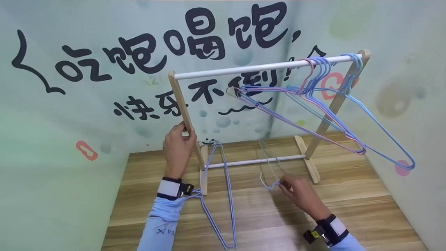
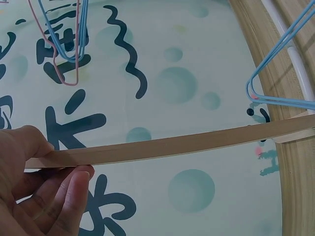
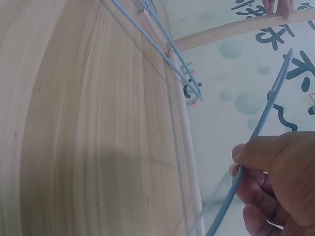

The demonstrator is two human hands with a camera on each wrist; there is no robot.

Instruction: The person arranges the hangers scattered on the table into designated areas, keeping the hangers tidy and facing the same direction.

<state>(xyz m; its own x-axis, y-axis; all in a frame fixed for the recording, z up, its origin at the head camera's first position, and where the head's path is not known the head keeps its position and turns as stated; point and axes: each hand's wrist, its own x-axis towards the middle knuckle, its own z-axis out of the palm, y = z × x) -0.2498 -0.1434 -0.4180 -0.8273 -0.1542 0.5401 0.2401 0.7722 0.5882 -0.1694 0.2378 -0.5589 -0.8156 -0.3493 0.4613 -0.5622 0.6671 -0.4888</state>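
Observation:
My left hand (image 1: 178,148) grips the left wooden upright (image 2: 172,146) of a clothes rack, thumb on one side and fingers on the other. Low at the right, my right hand (image 1: 301,193) pinches the wire of a light blue clothes hanger (image 3: 269,103) between thumb and fingertips. That hanger is held in front of the rack's lower white rod (image 1: 240,162). Beside my left wrist, a few blue hangers (image 1: 229,188) lie together at the rack's left foot, across the lower rod's left end.
Several blue hangers and a pink hanger (image 1: 311,71) hang from the right part of the top white rod (image 1: 237,70), jutting forward. The rack stands on a wood-grain surface (image 1: 167,223). Behind it rises a pale green wall (image 1: 87,118) with black lettering.

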